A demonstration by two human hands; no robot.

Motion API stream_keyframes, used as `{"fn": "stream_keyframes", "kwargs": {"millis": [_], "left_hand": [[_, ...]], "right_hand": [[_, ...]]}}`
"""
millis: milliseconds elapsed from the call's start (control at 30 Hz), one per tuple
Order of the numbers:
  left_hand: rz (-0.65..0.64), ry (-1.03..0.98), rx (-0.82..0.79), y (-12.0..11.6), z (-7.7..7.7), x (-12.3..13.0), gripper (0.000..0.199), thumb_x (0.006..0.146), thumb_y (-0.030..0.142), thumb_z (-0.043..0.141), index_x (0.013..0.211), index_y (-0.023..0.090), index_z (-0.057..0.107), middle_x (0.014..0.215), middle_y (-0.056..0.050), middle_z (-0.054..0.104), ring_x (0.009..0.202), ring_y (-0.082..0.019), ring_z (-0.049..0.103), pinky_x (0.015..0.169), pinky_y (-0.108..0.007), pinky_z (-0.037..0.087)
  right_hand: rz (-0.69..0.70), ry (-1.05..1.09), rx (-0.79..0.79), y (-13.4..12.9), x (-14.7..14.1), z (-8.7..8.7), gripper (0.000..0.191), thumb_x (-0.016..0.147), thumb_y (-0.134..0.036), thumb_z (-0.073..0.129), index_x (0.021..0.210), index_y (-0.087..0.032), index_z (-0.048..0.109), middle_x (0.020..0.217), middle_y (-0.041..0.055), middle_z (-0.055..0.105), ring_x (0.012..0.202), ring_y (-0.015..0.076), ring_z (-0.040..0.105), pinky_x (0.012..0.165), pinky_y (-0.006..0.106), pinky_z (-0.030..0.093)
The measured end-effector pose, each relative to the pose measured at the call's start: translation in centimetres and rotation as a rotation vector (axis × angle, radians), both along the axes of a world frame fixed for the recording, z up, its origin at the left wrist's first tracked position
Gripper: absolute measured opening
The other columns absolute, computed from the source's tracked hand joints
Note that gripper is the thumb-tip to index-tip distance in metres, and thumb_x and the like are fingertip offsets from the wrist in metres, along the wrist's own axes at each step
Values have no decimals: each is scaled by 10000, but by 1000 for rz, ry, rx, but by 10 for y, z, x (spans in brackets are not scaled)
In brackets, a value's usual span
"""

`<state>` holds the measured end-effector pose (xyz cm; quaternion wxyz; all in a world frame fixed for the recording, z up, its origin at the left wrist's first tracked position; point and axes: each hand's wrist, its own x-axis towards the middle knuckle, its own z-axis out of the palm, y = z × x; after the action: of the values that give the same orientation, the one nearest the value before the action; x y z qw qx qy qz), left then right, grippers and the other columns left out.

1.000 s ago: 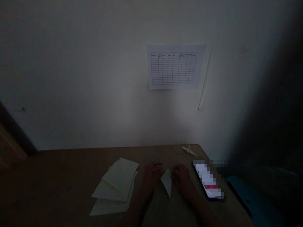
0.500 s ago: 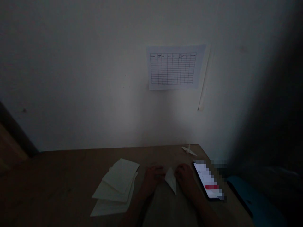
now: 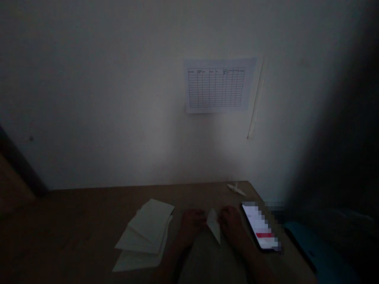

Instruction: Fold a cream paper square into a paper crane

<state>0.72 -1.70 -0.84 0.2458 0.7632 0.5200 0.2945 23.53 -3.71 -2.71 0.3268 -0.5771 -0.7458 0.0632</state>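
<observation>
1. Loose pale sheets (image 3: pixel 143 232) lie overlapping, slightly fanned, on the brown table (image 3: pixel 74 236), left of the work.
2. A phone (image 3: pixel 259 225), screen lit and partly pixelated, lies near the table's right edge.
3. The folded paper (image 3: pixel 213 227) sits between both hands, narrow point toward the wearer.
4. Left hand (image 3: pixel 192 221): fingers partly curled, tips at the paper's left edge; cannot tell whether they grip it.
5. Right hand (image 3: pixel 230 221): fingers bent inward at the paper's right edge; grip likewise undetermined in dim light.
6. A small folded paper figure (image 3: pixel 236 189) rests near the far right corner.
7. A printed grid sheet (image 3: pixel 216 86) hangs on the wall (image 3: pixel 118 98).
</observation>
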Motion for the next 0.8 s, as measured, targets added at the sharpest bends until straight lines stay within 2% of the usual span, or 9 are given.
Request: {"fn": "stream_keyframes", "kwargs": {"millis": [267, 533, 800], "left_hand": [[26, 86, -21, -4, 8, 8, 166, 848, 377, 753, 988, 316, 819, 1245, -13, 750, 1230, -273, 608, 1113, -455, 382], [88, 75, 18, -9, 11, 13, 121, 792, 385, 780, 878, 308, 812, 1191, -14, 768, 1190, -275, 635, 1120, -465, 371], [107, 123, 30, -4, 8, 16, 111, 735, 316, 828, 817, 263, 776, 1177, -31, 764, 1184, -266, 631, 1095, -441, 372]], "right_hand": [[41, -17, 28, 3, 0, -8, 148, 922, -197, 566, 958, -210, 710, 1149, 114, 654, 1119, 272, 577, 985, 403, 454], [81, 25, 37, 2, -1, -7, 115, 914, -198, 579, 957, -216, 684, 1143, 100, 641, 1118, 265, 569, 990, 406, 450], [155, 62, 14, -6, -6, 5, 90, 905, -193, 600, 963, -219, 664, 1132, 87, 635, 1107, 253, 564, 988, 401, 451]]}}
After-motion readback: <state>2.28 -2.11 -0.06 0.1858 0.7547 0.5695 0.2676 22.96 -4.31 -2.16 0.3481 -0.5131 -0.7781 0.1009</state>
